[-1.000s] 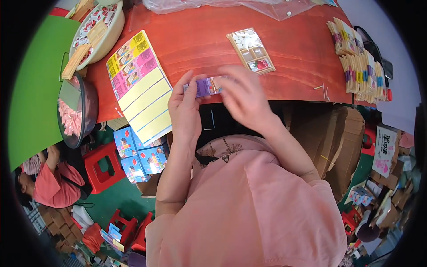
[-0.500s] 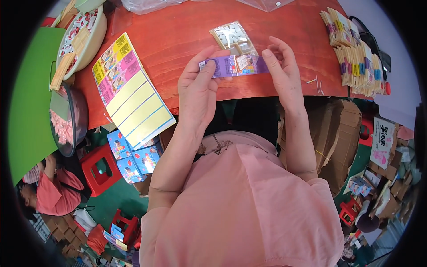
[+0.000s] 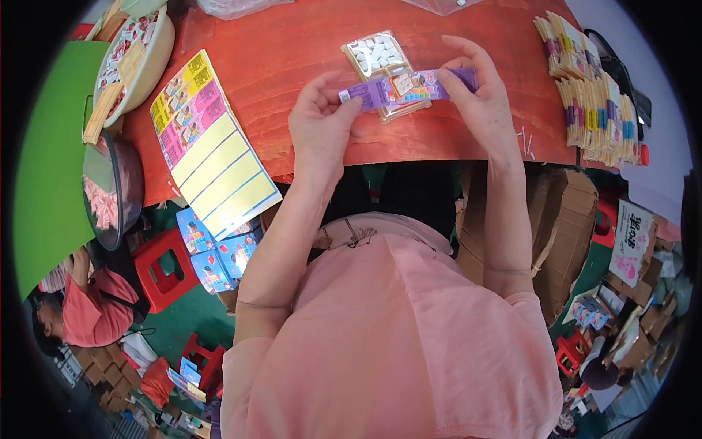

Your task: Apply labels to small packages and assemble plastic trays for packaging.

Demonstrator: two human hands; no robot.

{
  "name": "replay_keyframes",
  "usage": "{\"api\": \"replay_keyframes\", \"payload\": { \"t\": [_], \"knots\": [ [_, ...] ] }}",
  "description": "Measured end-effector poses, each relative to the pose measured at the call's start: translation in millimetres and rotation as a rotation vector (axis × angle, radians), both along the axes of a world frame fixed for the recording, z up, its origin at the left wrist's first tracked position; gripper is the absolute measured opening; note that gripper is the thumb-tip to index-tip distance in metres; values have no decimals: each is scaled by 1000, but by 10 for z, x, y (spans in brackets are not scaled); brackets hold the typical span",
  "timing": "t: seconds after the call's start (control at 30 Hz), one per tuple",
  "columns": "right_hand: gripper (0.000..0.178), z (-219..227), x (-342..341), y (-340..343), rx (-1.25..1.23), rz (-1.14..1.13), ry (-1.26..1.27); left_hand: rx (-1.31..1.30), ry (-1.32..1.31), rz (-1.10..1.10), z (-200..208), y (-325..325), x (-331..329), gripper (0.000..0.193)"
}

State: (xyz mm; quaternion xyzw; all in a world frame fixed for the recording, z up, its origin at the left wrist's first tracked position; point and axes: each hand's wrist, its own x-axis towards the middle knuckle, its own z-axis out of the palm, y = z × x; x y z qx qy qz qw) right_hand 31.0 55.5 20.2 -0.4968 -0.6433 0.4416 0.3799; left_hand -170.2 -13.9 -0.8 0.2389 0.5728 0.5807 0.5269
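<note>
A long purple printed card strip (image 3: 406, 88) is stretched flat between my two hands above the red wooden table (image 3: 292, 58). My left hand (image 3: 322, 121) pinches its left end and my right hand (image 3: 479, 91) pinches its right end. Just under and behind the strip lies a clear plastic tray (image 3: 376, 55) filled with small white pieces.
A sheet of yellow and pink stickers (image 3: 208, 157) hangs over the table's left edge. Bowls (image 3: 135, 55) of small wrapped items stand at the far left, stacked packets (image 3: 592, 95) at the right. Cardboard boxes, red stools and a person in red (image 3: 91, 311) are on the floor.
The folded purple strip has been drawn out to full length; my hands moved apart and forward over the clear tray.
</note>
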Motion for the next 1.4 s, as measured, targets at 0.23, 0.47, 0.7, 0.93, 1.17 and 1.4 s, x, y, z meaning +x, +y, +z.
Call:
{"api": "replay_keyframes", "payload": {
  "t": [0.23, 0.47, 0.7, 0.93, 1.17, 1.4],
  "knots": [
    [30, -271, -58, 342, 18, 57, -165, -63, 12, 62, -18, 178, -79, 47],
    [24, -287, -135, 374, 22, 133, -250, -169, 109, 47, -19, 133, -83, 37],
    [26, -455, -196, 273, 489, 247, -560, 137, 1130, -88, -232, 47, -37, 23],
    [38, -431, -199, -462, 576, 346, -608, -9, 1020, -104, -44, -739, -146, 34],
    [41, -423, -343, -795, 584, 318, -580, -366, 548, 61, -162, -1310, -128, 53],
    [31, -408, -276, -814, 558, 353, -469, -343, -519, -37, -279, -1038, -8, 33]
  ]
}}
